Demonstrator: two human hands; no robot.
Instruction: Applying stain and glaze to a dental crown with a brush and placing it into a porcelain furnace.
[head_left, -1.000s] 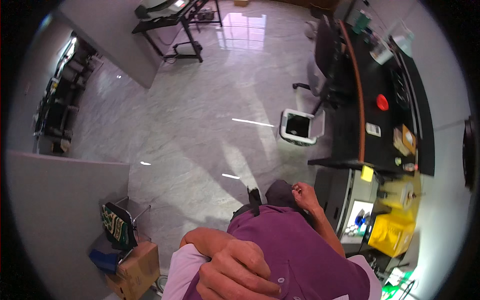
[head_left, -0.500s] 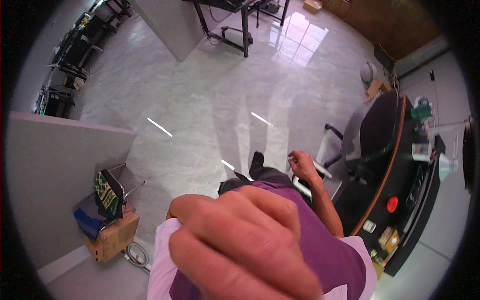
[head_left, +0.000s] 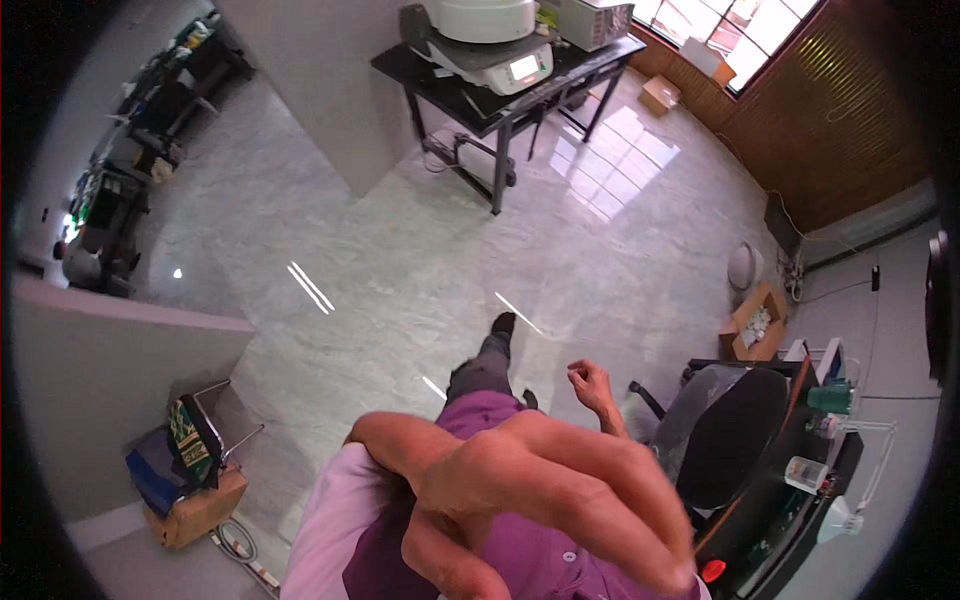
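My left hand (head_left: 545,485) is raised very close in front of me, over the purple buttoned garment (head_left: 520,545) I wear. Its fingers are bent and apart from the thumb, and nothing shows between them; the lowest fingertips reach towards the picture's bottom edge. Lower down and farther off, my right hand (head_left: 592,385) hangs at my side with loosely bent fingers and holds nothing that I can see. The nearest thing to it is a dark office chair (head_left: 725,430). One dark-shod foot (head_left: 504,323) is stretched out ahead on the pale floor.
Ahead stands a black table (head_left: 480,118) bearing a white machine (head_left: 500,65) with a lit screen. At right are a dark desk (head_left: 765,520), a white lamp (head_left: 842,520) and an open carton (head_left: 755,325). A low partition (head_left: 130,360) and a folding chair (head_left: 195,440) are at left.
The view has tilted up, bringing the machine and a window into sight. My left hand has opened out from a tighter curl. The chair and desk at right have shifted lower in view.
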